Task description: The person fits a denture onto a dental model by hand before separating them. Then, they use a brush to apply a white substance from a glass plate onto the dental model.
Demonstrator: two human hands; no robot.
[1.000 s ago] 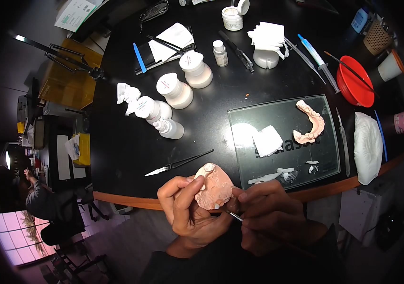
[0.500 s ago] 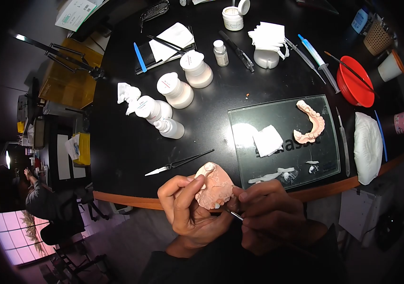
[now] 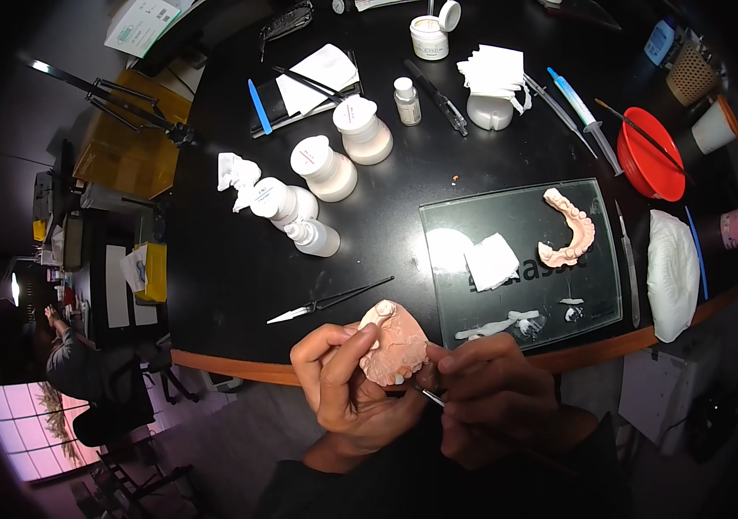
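A pinkish dental cast (image 3: 397,343) is held over the table's front edge by my left hand (image 3: 339,381), its thumb on top and its fingers curled around the side. At its lower rim one tooth (image 3: 399,379) looks whiter than the rest. My right hand (image 3: 499,389) is closed on a fine brush (image 3: 432,397), whose silvery ferrule points at that rim; the tip is hidden in shadow by the fingers. A second cast, horseshoe-shaped (image 3: 583,229), rests on the glass slab (image 3: 559,333), beside a folded white tissue (image 3: 492,262) and smears of white paste (image 3: 499,324).
Black tweezers (image 3: 330,300) with a white tip lie left of the slab. Powder jars (image 3: 363,134) and a dropper bottle (image 3: 313,237) stand behind them. To the right are a red bowl (image 3: 646,151), a syringe (image 3: 585,117) and a white cloth roll (image 3: 673,272). Another person (image 3: 75,355) sits far left.
The whole view has shifted slightly, with the table items a little lower and to the right. Both hands keep their hold, and the cast is turned very slightly.
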